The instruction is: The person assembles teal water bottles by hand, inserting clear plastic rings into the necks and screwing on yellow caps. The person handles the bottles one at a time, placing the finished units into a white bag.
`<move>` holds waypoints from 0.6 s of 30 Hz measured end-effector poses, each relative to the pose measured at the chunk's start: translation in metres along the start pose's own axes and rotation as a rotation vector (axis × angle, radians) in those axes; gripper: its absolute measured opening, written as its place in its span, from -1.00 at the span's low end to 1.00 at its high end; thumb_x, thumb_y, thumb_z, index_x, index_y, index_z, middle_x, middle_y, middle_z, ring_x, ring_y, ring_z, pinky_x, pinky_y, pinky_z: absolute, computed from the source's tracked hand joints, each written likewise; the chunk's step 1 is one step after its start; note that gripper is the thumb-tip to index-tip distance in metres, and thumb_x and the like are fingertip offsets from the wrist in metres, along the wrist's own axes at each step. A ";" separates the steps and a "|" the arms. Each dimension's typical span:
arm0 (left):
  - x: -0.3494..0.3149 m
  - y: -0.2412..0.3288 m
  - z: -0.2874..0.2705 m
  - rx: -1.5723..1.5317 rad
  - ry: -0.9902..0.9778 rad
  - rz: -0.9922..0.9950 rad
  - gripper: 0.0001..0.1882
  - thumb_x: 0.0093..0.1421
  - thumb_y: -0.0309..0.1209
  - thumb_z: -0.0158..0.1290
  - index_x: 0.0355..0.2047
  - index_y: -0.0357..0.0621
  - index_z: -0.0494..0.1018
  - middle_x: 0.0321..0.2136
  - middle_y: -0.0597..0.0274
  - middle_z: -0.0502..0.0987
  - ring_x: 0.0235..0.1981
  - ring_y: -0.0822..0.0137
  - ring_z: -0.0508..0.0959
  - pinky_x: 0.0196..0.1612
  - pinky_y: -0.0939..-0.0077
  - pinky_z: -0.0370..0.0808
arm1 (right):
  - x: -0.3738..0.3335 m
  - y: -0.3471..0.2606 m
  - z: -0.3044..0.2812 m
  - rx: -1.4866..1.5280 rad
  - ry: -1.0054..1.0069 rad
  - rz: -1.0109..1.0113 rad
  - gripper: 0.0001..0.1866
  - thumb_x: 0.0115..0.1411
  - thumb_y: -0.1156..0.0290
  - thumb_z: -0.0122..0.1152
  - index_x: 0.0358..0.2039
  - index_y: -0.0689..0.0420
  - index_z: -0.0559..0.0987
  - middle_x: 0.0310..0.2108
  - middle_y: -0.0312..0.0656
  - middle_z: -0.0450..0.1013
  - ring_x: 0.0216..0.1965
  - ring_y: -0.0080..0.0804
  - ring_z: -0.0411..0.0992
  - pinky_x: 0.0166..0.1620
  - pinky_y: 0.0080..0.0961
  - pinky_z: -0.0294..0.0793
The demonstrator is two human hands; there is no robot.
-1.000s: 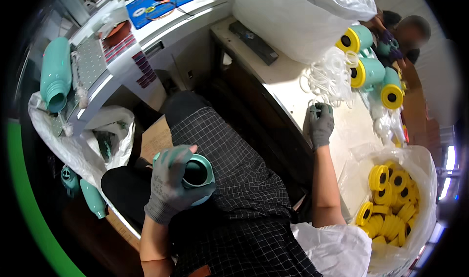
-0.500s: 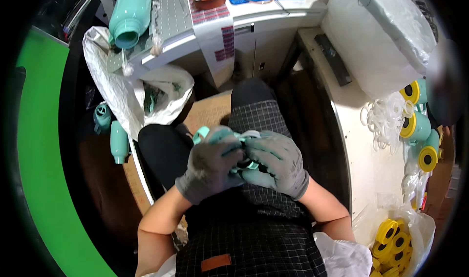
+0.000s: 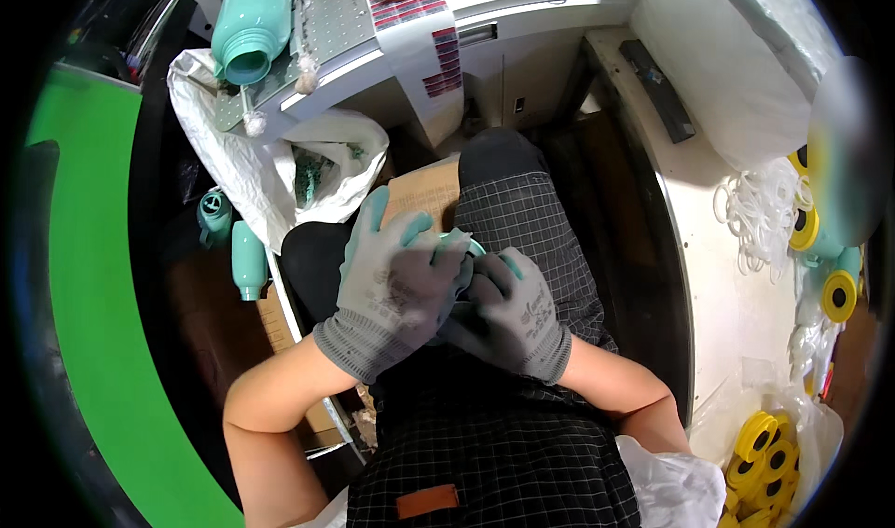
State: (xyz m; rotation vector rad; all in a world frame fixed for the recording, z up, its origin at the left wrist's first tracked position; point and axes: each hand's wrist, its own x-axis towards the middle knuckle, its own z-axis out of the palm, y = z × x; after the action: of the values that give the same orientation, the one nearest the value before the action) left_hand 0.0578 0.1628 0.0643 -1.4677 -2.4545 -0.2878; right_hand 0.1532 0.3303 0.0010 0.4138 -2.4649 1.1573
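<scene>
While both gloved hands (image 3: 396,281) (image 3: 525,321) show dark print, bent fingers (image 3: 489,288) meet at a teal container (image 3: 476,246), grip unclear.

White counter (image 3: 736,328), right: narrow dark-grey bar (image 3: 657,90) along left edge, far end; white rings (image 3: 757,219) toward right edge; round yellow lids (image 3: 766,463) in clear plastic bag (image 3: 825,425), near end. Left of counter: teal round-rimmed container (image 3: 477,246) between grey-gloved left hand (image 3: 396,281) and right hand (image 3: 515,312). Farther left: teal bottle (image 3: 254,20) on perforated grey metal plate (image 3: 331,29).

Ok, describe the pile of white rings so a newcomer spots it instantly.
Find the pale bench along the right side. On it, beside the big white bag, lies the pile of white rings. Its thin, tangled loops differ from the yellow-and-turquoise containers to its right.
</scene>
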 end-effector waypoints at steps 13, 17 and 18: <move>0.053 -0.018 -0.009 -0.075 -0.599 0.141 -0.75 -0.01 -0.33 0.31 -0.30 -0.05 0.62 -0.31 0.21 0.52 -0.24 0.12 0.61 -0.22 0.23 0.59 | -0.002 0.001 -0.010 -0.071 -0.038 -0.024 -0.70 -0.06 0.19 0.56 -0.40 0.08 0.68 -0.29 -0.25 0.55 -0.36 -0.26 0.47 -0.30 -0.29 0.49; 0.053 -0.005 -0.004 0.000 -0.510 0.136 -0.78 0.01 -0.34 0.28 -0.29 -0.03 0.60 -0.36 0.23 0.55 -0.36 0.12 0.64 -0.33 0.22 0.60 | -0.003 -0.002 -0.009 -0.076 0.006 0.003 -0.68 -0.03 0.13 0.56 -0.41 0.04 0.66 -0.31 -0.26 0.51 -0.37 -0.29 0.46 -0.34 -0.33 0.49; 0.057 -0.002 -0.002 0.016 -0.549 0.122 -0.76 0.02 -0.34 0.29 -0.27 -0.04 0.60 -0.35 0.23 0.57 -0.36 0.10 0.65 -0.33 0.22 0.61 | -0.002 -0.004 -0.008 -0.084 0.013 0.019 -0.68 -0.05 0.13 0.57 -0.42 0.05 0.65 -0.31 -0.25 0.51 -0.39 -0.30 0.45 -0.35 -0.34 0.48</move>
State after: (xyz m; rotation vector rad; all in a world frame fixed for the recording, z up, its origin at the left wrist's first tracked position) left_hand 0.0306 0.2083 0.0847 -1.8790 -2.7355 0.1884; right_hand 0.1589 0.3341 0.0075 0.3579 -2.5016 1.0557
